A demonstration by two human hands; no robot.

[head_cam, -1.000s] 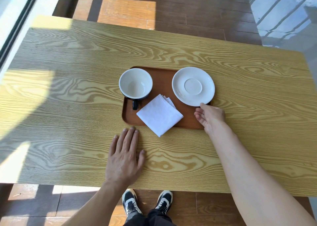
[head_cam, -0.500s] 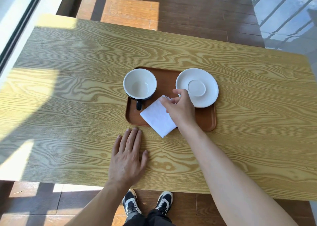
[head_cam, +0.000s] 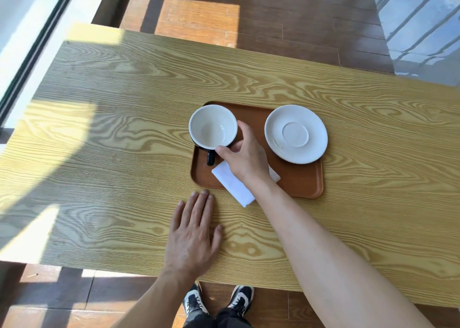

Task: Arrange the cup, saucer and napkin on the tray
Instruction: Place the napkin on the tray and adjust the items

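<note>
A brown tray (head_cam: 298,180) lies on the wooden table. At its left end stands an empty cup (head_cam: 211,127), white inside and dark outside, its handle pointing towards me. My right hand (head_cam: 245,157) is at the cup's right side, thumb and fingers touching its rim and wall. A white saucer (head_cam: 295,133) lies at the tray's right end, overlapping the rim. A folded white napkin (head_cam: 232,184) lies partly under my right wrist, one corner hanging over the tray's near edge. My left hand (head_cam: 193,235) rests flat on the table, fingers spread.
The wooden table (head_cam: 112,153) ends just in front of my feet. A window frame runs along the left, with sunlit patches on the tabletop. Brown floor planks lie beyond the far edge.
My right hand has moved left from the tray's near right edge, over the napkin, to the cup. The left hand has stayed flat on the table.
</note>
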